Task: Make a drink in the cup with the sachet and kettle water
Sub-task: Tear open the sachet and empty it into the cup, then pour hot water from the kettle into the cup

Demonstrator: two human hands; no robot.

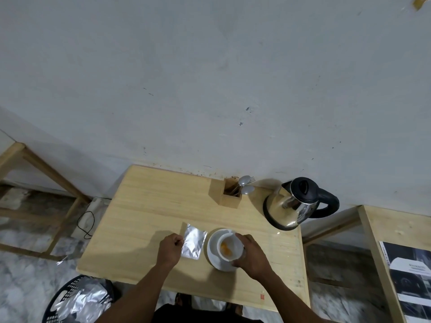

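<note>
A white cup (229, 247) with orange powder in its bottom stands on a white saucer (213, 254) near the table's front. My right hand (253, 256) wraps around the cup's right side. A flat silver sachet (194, 241) lies on the wood just left of the saucer. My left hand (169, 249) pinches the sachet's left edge. The steel kettle (291, 205) with black lid and handle stands at the back right of the table, apart from both hands.
A wooden holder (229, 194) with spoons and a fork stands at the table's back, left of the kettle. The wooden table (144, 217) meets a grey wall. A dark basket (77, 299) with foil wrappers sits on the floor at front left. Wooden frames stand on both sides.
</note>
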